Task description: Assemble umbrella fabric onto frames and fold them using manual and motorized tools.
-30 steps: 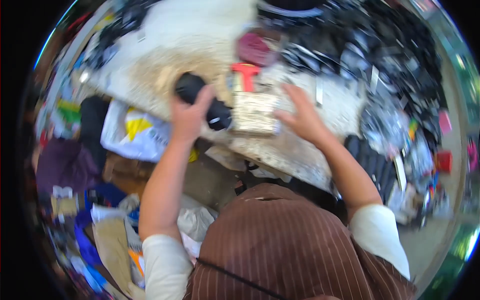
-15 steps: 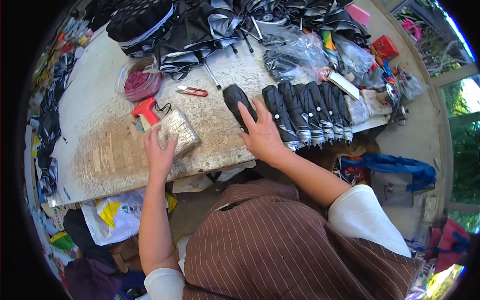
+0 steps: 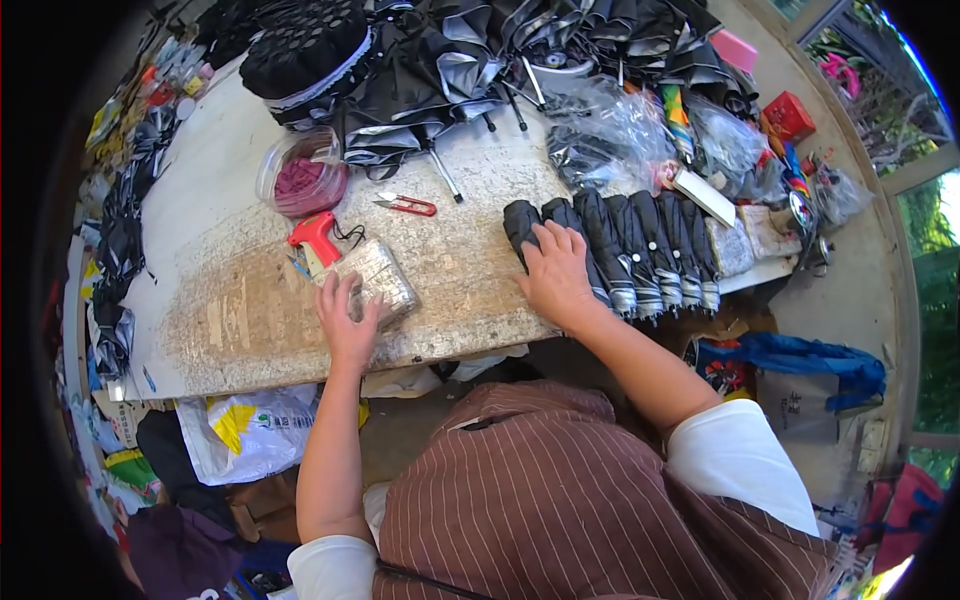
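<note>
At the left end of a row of folded black umbrellas [image 3: 652,250], my right hand [image 3: 558,278] lies over the lower part of the endmost folded umbrella [image 3: 519,218]. Its thumb is at the umbrella's left side and its fingers bend across the top, reaching toward the neighbouring one. That umbrella's lower end is hidden under the hand. My left hand [image 3: 348,322] is open with fingers apart, close beside a block wrapped in clear tape [image 3: 385,275]. Whether its fingertips touch the block I cannot tell. Beyond the block lies a red tagging gun [image 3: 316,238].
Red-handled thread snips [image 3: 410,205] and a clear tub [image 3: 268,180] of dark pink material stand on the worn white table [image 3: 190,190]. Opened black umbrellas [image 3: 430,80] and clear plastic bags [image 3: 610,125] crowd the far side. A white bag [image 3: 250,440] hangs below the front edge.
The endmost umbrella has moved right with my right hand, from lying apart to lying against the row. My left hand stays by the taped block. The whole view has shifted slightly.
</note>
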The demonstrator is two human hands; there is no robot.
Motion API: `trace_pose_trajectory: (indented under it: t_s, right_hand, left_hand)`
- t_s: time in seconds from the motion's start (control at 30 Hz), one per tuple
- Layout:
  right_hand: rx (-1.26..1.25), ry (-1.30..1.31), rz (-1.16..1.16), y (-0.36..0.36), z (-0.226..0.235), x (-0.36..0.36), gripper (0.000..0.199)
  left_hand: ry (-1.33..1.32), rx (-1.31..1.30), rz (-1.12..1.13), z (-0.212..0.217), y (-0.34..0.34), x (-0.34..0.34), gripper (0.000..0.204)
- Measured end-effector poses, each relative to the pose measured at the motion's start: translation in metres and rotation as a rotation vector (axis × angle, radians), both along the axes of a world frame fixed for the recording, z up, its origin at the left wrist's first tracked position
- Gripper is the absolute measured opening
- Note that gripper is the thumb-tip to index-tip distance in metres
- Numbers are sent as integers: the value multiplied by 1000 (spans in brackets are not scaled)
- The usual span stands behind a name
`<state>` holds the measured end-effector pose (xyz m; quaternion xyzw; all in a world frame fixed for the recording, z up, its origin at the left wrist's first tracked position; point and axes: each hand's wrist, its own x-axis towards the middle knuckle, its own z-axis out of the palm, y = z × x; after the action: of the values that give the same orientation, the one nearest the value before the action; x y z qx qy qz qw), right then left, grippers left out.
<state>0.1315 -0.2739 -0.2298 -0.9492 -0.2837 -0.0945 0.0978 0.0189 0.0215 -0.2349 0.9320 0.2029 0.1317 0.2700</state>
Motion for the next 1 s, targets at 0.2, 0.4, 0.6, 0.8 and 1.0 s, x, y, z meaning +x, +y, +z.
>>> trace_pose_trajectory:
  t_s: [0.2, 0.4, 0.6, 0.8, 1.0]
  right_hand:
    - [422, 239, 87, 68, -10, 81, 46]
    - [277, 307, -36, 138, -36, 134, 44]
    - [330, 385, -284, 158, -51, 167, 47]
    - [1037, 994, -24, 136, 46, 142, 42]
    - [1616, 1795, 278, 87, 140, 25, 33]
  left_hand:
    - [-319, -605, 96, 12, -2, -33, 41]
    - [-324, -918, 265, 33, -18, -82, 30]
    - [-458, -1307, 354, 41, -13, -115, 32]
    - [-703, -1683, 28, 52, 5, -124, 49]
    - [-790, -1692, -244, 104, 29, -70, 74]
